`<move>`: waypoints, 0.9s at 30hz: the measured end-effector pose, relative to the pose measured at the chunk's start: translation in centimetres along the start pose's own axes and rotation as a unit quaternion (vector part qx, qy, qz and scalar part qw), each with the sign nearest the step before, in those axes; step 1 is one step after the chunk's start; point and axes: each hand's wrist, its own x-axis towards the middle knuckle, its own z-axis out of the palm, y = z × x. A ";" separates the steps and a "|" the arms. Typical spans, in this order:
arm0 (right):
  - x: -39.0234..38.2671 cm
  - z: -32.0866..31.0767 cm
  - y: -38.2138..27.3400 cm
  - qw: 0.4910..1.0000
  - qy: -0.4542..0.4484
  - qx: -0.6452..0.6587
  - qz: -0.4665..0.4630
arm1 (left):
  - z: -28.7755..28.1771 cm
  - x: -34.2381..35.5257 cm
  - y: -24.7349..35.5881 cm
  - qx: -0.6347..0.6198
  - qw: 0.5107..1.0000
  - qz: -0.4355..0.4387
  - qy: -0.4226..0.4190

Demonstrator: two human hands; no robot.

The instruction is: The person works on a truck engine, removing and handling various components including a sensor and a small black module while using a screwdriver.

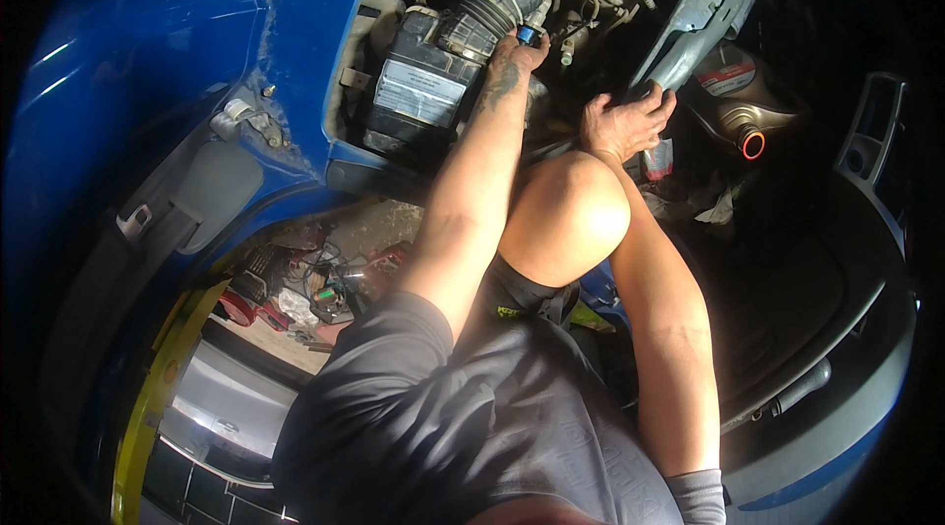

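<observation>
My left hand (518,55) reaches into the engine bay, its fingers closed around a small dark round piece with a blue face (529,36); its exact kind does not show. Right beside it runs a ribbed black air intake hose (489,15), leading to a black air filter box (418,82) with a pale label. My right hand (630,123) is apart from the left, fingers spread, beside the lower end of a grey metal bar (689,28). Whether its fingertips touch the bar, I cannot tell. My bent knee (566,215) rises between my forearms.
On the right lies a gold-brown jug (766,114) with an orange-ringed mouth. Blue bodywork (157,62) and a seat belt (148,220) stand at left. Tools and cables (320,289) litter the ground below, near a yellow strip (148,417). Dark grey trim (837,348) curves along the right.
</observation>
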 end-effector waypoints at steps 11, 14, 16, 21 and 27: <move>-0.4 -0.4 -0.9 1.000 -0.003 0.007 -0.007 | 1.0 -1.3 0.6 -0.026 0.997 -0.012 0.065; 0.0 0.1 0.1 1.000 0.011 0.001 -0.004 | 1.2 -2.1 -1.6 -0.067 0.991 0.043 0.108; -0.2 0.3 0.0 1.000 0.013 0.005 -0.008 | 1.5 -2.2 -1.4 -0.092 0.983 0.064 0.143; -0.3 0.5 0.1 0.999 0.028 0.003 -0.017 | 0.8 -1.1 -0.6 -0.105 0.988 0.038 0.111; 0.3 0.6 1.4 0.998 0.048 -0.031 -0.019 | -1.0 4.3 -1.7 -0.064 0.997 -0.013 0.041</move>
